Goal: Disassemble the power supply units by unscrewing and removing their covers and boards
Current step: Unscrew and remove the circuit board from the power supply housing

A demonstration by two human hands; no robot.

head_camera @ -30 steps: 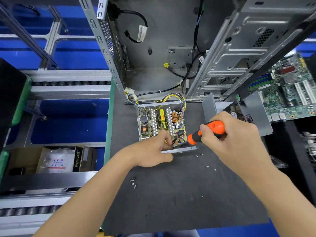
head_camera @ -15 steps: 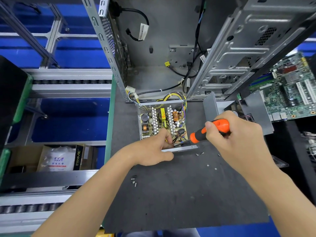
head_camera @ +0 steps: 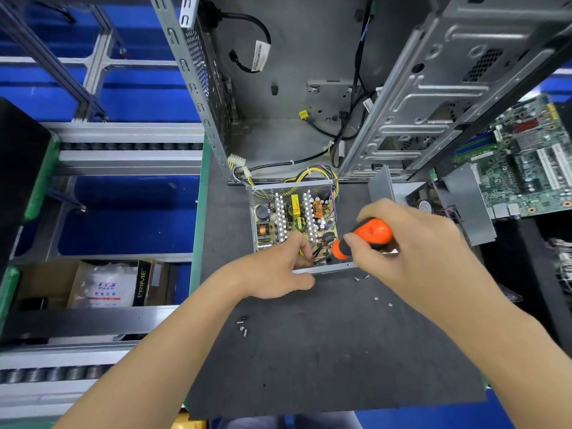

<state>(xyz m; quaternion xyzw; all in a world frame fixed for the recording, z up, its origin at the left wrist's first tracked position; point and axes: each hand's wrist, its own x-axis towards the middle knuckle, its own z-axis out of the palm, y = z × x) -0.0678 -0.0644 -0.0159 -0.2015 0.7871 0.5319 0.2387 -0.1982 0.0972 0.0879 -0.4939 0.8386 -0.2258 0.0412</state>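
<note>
Two bare hands are working at an opened power supply unit (head_camera: 294, 224) that is sitting on the dark mat of the bench (head_camera: 325, 360), just in front of an empty computer case (head_camera: 309, 88) standing at the far edge. The unit's cover is off, and its circuit board (head_camera: 295, 226), with heat sinks, coils and capacitors, is lying exposed inside the metal shell. The left hand (head_camera: 278, 274) is resting on the near rim of the shell, its fingers curling over the edge and reaching in onto the near part of the board, thumb lying along the outside of the rim. The right hand (head_camera: 411, 246) is gripping an orange-handled screwdriver (head_camera: 365, 235), fingers wrapped round the handle, with the shaft angling down and left toward the near right corner of the board; the tip itself is too dark to make out. Several loose screws (head_camera: 243, 325) are lying on the mat near the left forearm, and more screws (head_camera: 360, 277) are scattered just below the unit's near right corner. A green motherboard (head_camera: 526, 162) is lying off to the right.
</note>
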